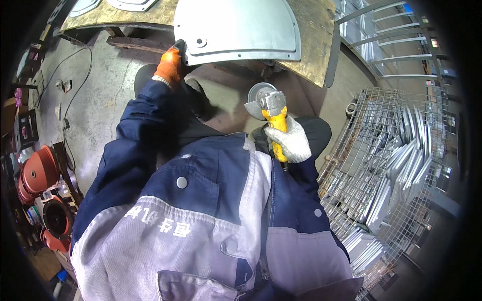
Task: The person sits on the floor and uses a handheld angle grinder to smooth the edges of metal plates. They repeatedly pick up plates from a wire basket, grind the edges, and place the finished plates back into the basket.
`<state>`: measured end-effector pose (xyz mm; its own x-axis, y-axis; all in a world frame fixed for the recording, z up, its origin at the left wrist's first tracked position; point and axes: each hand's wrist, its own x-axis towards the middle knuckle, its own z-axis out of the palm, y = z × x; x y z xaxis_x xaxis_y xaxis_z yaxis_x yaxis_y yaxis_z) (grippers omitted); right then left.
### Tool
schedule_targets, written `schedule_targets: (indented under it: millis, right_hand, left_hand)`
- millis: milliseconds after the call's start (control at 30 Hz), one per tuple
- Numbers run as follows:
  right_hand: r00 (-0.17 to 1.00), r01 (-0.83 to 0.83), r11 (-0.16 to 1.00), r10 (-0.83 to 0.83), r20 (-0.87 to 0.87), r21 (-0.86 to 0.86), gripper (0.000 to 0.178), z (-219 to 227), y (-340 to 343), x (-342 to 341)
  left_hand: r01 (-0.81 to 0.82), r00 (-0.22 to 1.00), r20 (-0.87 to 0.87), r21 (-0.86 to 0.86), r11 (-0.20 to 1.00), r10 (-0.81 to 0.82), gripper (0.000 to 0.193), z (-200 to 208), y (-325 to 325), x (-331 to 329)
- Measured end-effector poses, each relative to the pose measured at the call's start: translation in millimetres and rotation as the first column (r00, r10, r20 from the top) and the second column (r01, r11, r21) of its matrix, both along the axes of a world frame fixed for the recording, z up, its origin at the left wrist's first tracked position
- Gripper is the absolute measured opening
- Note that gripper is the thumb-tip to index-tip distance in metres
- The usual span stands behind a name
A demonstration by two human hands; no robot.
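Observation:
A pale grey metal plate with a curved outline, a raised middle and small holes lies at the edge of a wooden tabletop. My left hand, in an orange glove with dark fingertips, grips the plate's near left corner. In a white glove, my right hand is wrapped round the body of a yellow angle grinder. The grinder's disc and guard point away from me, below the table edge and apart from the plate. Whether the disc spins cannot be told.
More grey plates lie on the wooden tabletop at the far left. At right stands a wire mesh basket holding many flat metal pieces. Red round castings are stacked at left. A black cable runs over the floor.

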<state>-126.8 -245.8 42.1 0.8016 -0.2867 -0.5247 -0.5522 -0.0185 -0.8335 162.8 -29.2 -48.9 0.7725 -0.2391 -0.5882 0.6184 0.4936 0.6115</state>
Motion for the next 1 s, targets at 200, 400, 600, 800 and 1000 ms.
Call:
schedule_targets:
  millis: [200,400,600,800,1000]
  right_hand:
    - [0.997,0.044,0.991,-0.050,0.052,0.123,0.032,6.6,6.6,-14.3]
    - [0.998,0.037,0.999,-0.036,0.059,-0.018,0.037,11.6,8.3,-6.2]
    - [0.973,-0.096,0.938,0.158,0.166,-0.334,0.044,18.2,20.0,54.8]
    - [0.919,-0.231,0.877,0.339,0.202,-0.423,0.039,12.1,49.0,115.3]
    - [0.913,-0.260,0.813,0.383,0.143,-0.521,0.029,4.3,72.0,141.1]
  left_hand:
    - [0.203,0.973,0.081,0.149,0.968,-0.217,0.031,-8.0,15.8,-2.4]
    - [0.263,0.959,0.099,0.039,0.964,-0.266,0.036,-14.7,-2.1,10.2]
    - [0.156,0.980,-0.085,-0.222,0.962,-0.179,0.047,28.2,12.2,-101.5]
    - [0.518,0.823,0.158,-0.604,0.606,-0.546,0.056,60.3,20.0,-162.0]
    - [0.451,0.847,0.096,-0.652,0.610,-0.523,0.043,51.3,18.1,-142.7]
